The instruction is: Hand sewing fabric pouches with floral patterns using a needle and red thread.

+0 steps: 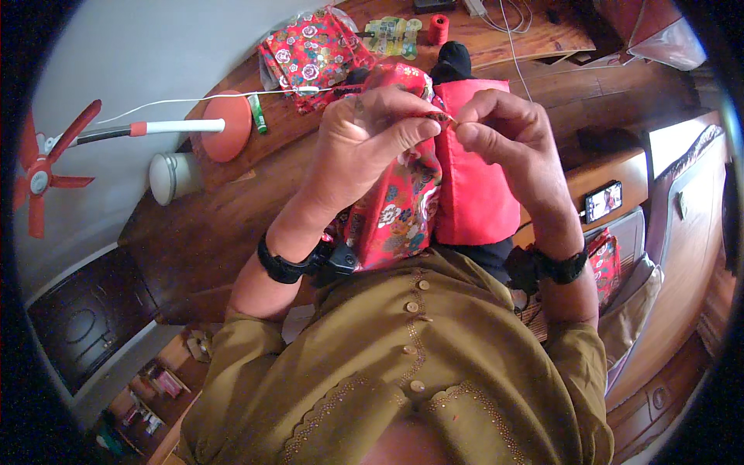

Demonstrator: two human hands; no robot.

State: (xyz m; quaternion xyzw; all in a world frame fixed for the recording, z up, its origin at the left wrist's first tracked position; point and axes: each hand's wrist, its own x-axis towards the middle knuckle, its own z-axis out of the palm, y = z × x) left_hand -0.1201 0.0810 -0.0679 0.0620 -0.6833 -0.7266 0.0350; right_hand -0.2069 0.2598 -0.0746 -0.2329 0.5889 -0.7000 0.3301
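Observation:
Red floral cloth (399,201) drapes over my lap, with a plain bright red cloth (477,182) lying beside it on the right. Above them, my left hand (372,136) is closed, pinching a small folded bit of the floral cloth between thumb and forefinger. Facing it, my right hand (508,132) is pinched shut too, its fingertips almost meeting the pinched bit. Whatever sits between the right fingertips is too small to name. Both wrists wear black bands.
A wooden table (511,39) beyond my lap bears a bundle of floral cloth (314,50), a red thread spool (439,29) and a green tube (257,114). An orange-bladed fan (39,182) stands at the left. A phone (604,201) rests at the right.

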